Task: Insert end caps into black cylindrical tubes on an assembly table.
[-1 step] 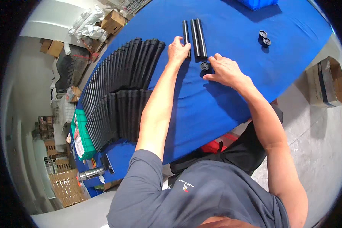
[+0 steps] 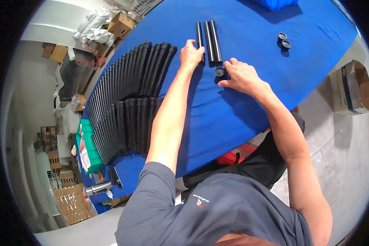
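My left hand [image 2: 191, 55] is closed on the lower part of a slim black tube [image 2: 199, 32], its thumb and fingers against the sides. Two more black tubes [image 2: 212, 41] lie side by side just to its right. Below their near ends stands a round black cap [image 2: 219, 71] with a ringed face. My right hand [image 2: 242, 77] is beside this cap, thumb and fingers spread apart around its right side; whether they touch it I cannot tell. Two similar black caps [image 2: 284, 40] lie together farther right.
Many black tubes [image 2: 127, 74] lie in two fanned rows on the blue-covered table [image 2: 266, 90], left of my arms. A green bin [image 2: 93, 149] and a metal cylinder [image 2: 98, 188] are at the left edge. A blue crate [image 2: 274, 3] stands far off; a cardboard box [image 2: 348, 88] is on the floor.
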Demonstrator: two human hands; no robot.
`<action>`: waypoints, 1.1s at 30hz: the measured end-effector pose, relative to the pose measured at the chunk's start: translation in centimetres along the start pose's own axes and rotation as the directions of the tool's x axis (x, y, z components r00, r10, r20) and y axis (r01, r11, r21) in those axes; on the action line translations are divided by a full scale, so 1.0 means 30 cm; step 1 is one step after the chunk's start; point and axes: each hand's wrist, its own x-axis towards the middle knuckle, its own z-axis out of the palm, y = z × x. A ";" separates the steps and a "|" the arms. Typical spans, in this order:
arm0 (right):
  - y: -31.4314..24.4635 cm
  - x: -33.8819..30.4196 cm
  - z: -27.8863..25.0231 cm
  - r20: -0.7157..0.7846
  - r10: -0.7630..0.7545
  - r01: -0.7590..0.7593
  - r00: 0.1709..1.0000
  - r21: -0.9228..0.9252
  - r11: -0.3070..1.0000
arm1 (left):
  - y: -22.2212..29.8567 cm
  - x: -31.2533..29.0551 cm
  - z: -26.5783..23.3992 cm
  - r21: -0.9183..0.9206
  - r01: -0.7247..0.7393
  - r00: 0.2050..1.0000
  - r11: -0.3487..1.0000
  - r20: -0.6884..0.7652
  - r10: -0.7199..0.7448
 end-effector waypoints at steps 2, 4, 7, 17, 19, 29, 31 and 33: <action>-0.017 0.004 -0.007 0.003 -0.014 0.014 1.000 0.003 1.000 | -0.036 0.018 -0.004 0.119 -0.068 0.993 0.990 -0.090 0.079; -0.014 0.004 -0.010 0.027 0.001 -0.001 1.000 0.010 1.000 | -0.019 0.015 -0.009 0.141 -0.058 0.996 0.988 -0.058 0.066; 0.013 -0.005 -0.007 0.033 0.008 -0.008 0.999 0.012 1.000 | 0.038 -0.062 -0.040 0.099 0.052 0.992 0.994 0.109 -0.062; 0.021 -0.026 0.007 -0.040 -0.085 0.085 0.996 -0.011 0.996 | -0.010 -0.541 -0.128 0.011 -0.034 0.999 0.999 0.036 0.033; 0.013 -0.031 0.006 -0.093 -0.075 0.074 0.993 -0.012 0.997 | 0.043 -0.658 -0.180 -0.076 -0.016 1.000 0.997 0.004 0.017; -0.168 -0.179 0.063 0.156 -0.575 0.284 0.803 0.747 0.600 | 0.161 -1.008 -0.342 -0.033 0.097 0.980 0.995 0.177 -0.090; -0.197 -0.202 0.118 0.143 -0.628 0.286 0.765 0.798 0.530 | 0.152 -1.025 -0.348 0.018 0.078 0.981 0.997 0.179 -0.080; -0.210 -0.211 0.139 0.194 -0.680 0.142 0.707 0.903 0.405 | 0.140 -1.035 -0.348 0.063 0.053 0.982 0.997 0.177 -0.064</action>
